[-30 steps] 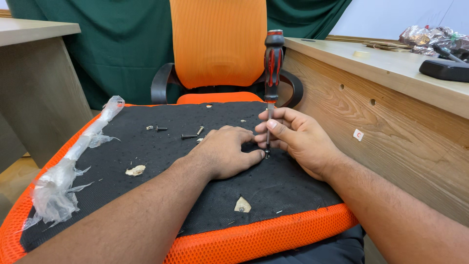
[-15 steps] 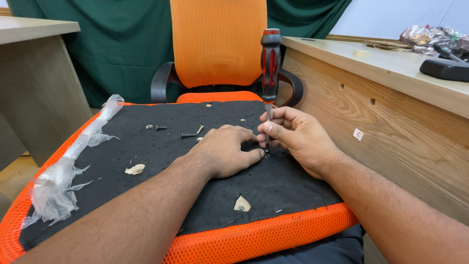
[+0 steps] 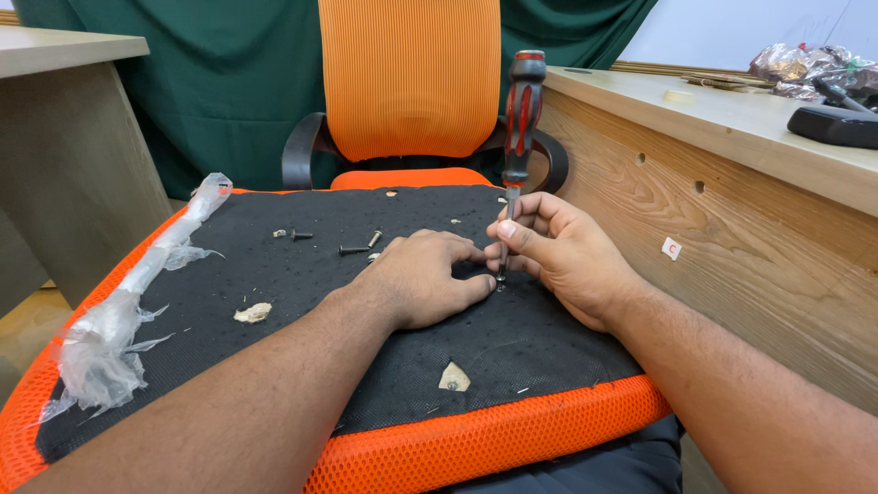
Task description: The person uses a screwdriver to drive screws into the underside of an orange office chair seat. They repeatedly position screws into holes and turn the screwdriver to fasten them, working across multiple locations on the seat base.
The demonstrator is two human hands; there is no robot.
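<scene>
**Two hands keep a screwdriver standing straight**

The right hand pinches the thin metal shaft of the screwdriver low down, near its tip, with the thumb and fingers closed around it. Holding it so low likely keeps the tip from sliding off its spot. The red and black handle stands straight up above the hand, with nothing touching it.

The left hand lies flat on the black fabric panel, fingers spread and holding nothing. Its fingertips sit just beside the tip, probably to press the fabric down. What the tip rests on is hidden by the fingers.

Loose dark screws lie on the fabric behind the left hand, near enough to pick up. Small pale scraps lie here and there. A strip of crumpled clear plastic runs along the left edge. The panel has an orange mesh rim. An orange chair stands behind, and a wooden desk is to the right.
</scene>
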